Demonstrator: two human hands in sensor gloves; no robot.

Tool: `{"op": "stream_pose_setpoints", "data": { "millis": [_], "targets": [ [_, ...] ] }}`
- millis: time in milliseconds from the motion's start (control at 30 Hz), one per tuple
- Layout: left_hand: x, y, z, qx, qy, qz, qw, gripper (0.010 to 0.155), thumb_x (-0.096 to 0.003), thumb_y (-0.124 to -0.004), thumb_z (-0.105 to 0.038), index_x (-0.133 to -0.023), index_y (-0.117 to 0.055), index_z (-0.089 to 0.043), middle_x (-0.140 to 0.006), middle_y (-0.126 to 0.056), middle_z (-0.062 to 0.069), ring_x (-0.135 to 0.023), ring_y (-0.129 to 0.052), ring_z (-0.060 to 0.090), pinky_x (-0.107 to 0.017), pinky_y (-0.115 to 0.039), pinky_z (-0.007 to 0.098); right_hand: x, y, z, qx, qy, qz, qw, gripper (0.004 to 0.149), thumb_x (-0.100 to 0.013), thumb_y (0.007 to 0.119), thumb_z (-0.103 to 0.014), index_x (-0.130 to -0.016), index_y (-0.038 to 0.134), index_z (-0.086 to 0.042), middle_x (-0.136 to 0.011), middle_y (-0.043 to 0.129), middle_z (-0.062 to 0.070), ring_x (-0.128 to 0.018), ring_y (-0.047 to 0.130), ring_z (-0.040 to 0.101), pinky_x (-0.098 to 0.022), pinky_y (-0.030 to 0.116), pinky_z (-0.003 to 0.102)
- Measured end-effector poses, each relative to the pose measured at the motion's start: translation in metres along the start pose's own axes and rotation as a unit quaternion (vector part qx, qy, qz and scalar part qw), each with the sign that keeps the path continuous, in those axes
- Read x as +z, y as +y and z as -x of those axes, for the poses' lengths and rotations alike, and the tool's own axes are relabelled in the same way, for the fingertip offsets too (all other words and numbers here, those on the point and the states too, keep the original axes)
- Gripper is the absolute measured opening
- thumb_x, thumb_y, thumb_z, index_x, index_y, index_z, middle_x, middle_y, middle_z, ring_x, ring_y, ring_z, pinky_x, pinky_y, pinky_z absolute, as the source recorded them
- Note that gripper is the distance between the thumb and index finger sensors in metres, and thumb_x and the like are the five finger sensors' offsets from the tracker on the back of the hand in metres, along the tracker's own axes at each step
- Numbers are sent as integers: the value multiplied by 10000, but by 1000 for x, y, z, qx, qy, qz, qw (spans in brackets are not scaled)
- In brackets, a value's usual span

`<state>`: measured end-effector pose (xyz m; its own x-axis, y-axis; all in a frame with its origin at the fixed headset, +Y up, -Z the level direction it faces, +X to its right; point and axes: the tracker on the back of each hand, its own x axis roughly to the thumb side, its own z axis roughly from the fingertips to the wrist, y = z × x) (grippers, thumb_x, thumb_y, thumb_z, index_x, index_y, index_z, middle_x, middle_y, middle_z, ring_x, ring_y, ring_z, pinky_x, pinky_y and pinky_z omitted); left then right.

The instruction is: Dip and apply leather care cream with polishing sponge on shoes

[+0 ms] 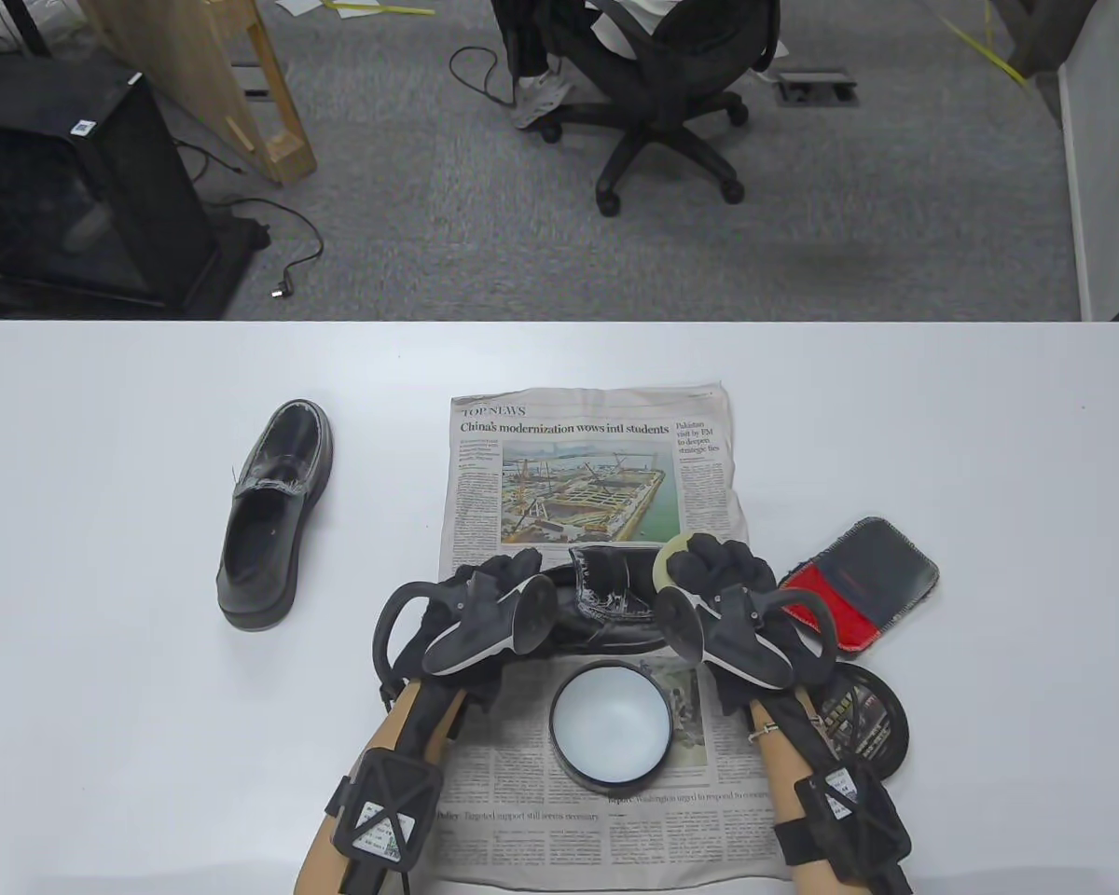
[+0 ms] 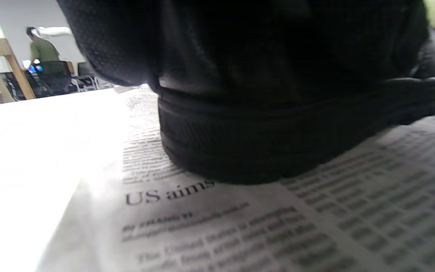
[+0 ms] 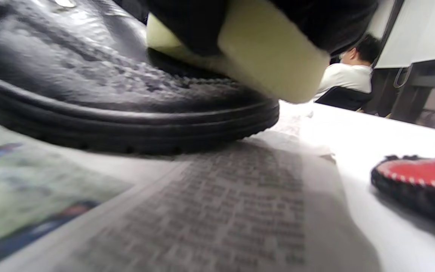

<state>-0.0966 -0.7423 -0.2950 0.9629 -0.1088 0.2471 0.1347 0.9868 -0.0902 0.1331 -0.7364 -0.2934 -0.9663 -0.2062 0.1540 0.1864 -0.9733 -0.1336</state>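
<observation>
The left hand (image 1: 499,583) grips the shoe (image 1: 606,606) on the newspaper (image 1: 587,466) to steady it, while the right hand (image 1: 723,564) pinches the sponge (image 3: 263,64) against its toe, cream tin (image 1: 611,727) open nearby

Table view: high, looking down across table (image 1: 149,559) to floor beyond. Both wrist views: low, very close, near newspaper (image 2: 240,226) level, facing the shoe (image 3: 127,113) from opposite ends. All three share shoe and newspaper.
</observation>
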Motion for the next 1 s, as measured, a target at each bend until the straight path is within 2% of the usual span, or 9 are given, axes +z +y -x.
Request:
{"op": "stream_pose_setpoints", "data": {
  "millis": [33,133,200,367,500,633,767,833,1000],
  "targets": [
    [0,-1,0,-2,3,1,1000,951,-298,-823,-660,-1119,-553,-265,-1068,-804,22,-901,-857,282,-660,-784,467,-2,1,1,4,10,11,1000,368,-571,711,-267,-910,596,-354,-1073,647,-8,-914,762,277,-699,753,386],
    [0,-3,1,2,6,-3,1000,931,-297,-810,-660,-1110,-569,-276,-1053,-816,14,-885,-856,272,-638,-798,436,-5,3,7,20,19,1,1000,334,-562,726,-234,-852,615,-356,-1043,680,-22,-854,830,233,-663,809,327],
    [0,-3,2,10,7,0,1000,924,-294,-812,-656,-1105,-578,-280,-1052,-815,14,-883,-851,275,-628,-802,420,-1,3,11,6,13,-3,1000,332,-563,728,-215,-852,623,-339,-1038,684,-1,-837,841,237,-651,823,317],
    [-2,-3,1,12,-4,6,1000,890,-300,-818,-628,-1094,-591,-296,-1075,-803,9,-909,-831,292,-665,-785,451,27,1,1,19,-49,30,998,332,-564,726,-203,-869,642,-304,-1022,687,55,-818,854,246,-637,837,315],
    [-5,-3,1,10,-16,22,1000,857,-307,-811,-616,-1085,-587,-336,-1107,-776,-39,-957,-815,269,-694,-783,447,24,-10,-19,-19,-77,49,996,326,-563,722,-196,-861,654,-310,-1008,708,34,-827,849,250,-654,825,326],
    [-5,-3,3,15,-21,21,999,858,-308,-807,-618,-1088,-578,-343,-1115,-768,-51,-975,-811,252,-708,-783,443,-2,-15,-24,-32,-46,47,997,313,-560,712,-179,-831,656,-326,-983,728,2,-832,843,244,-662,810,353],
    [-4,-5,5,28,-17,17,999,870,-305,-809,-621,-1094,-580,-333,-1109,-779,-42,-968,-820,254,-713,-788,438,-22,-7,-7,-42,10,8,999,313,-566,693,-162,-840,649,-305,-982,724,26,-804,842,263,-633,802,355],
    [-4,-5,5,28,-15,17,999,878,-306,-808,-622,-1098,-580,-322,-1107,-784,-32,-965,-825,254,-723,-784,430,-20,-4,3,-40,18,2,999,314,-566,688,-158,-843,646,-299,-986,718,34,-801,842,265,-628,803,354],
    [-4,-4,5,33,-12,21,999,888,-303,-810,-627,-1102,-586,-309,-1104,-795,-15,-965,-826,257,-737,-780,430,7,1,17,-44,-1,2,999,325,-568,687,-157,-873,637,-256,-997,707,93,-789,849,275,-617,811,352]
  ]
}}
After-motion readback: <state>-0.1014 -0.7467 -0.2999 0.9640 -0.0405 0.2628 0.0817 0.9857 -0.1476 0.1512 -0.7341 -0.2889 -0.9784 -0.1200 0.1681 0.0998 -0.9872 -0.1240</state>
